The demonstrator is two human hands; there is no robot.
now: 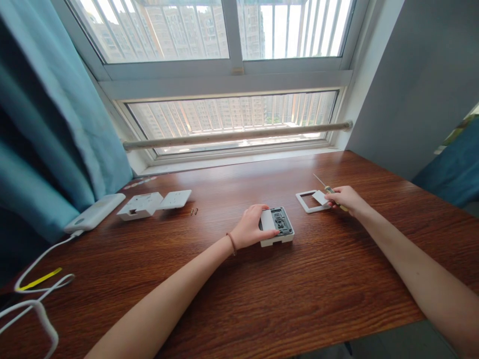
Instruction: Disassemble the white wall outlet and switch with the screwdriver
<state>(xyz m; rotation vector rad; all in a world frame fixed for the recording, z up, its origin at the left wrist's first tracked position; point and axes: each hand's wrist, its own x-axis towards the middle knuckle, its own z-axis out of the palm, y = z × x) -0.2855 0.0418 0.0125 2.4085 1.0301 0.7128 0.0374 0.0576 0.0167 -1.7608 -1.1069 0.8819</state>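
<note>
Your left hand (249,227) grips the wall-switch unit (282,223) between thumb and fingers; your right hand (346,198) pinches a white plate (319,197) and a screwdriver (328,189) by the white frame (302,202).

Left grip (250,227) clasps white box (280,222), right grip (346,199) screwdriver (328,189).

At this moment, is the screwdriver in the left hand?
No, the right hand holds the screwdriver, while the left hand grips the dark-topped box.
</note>
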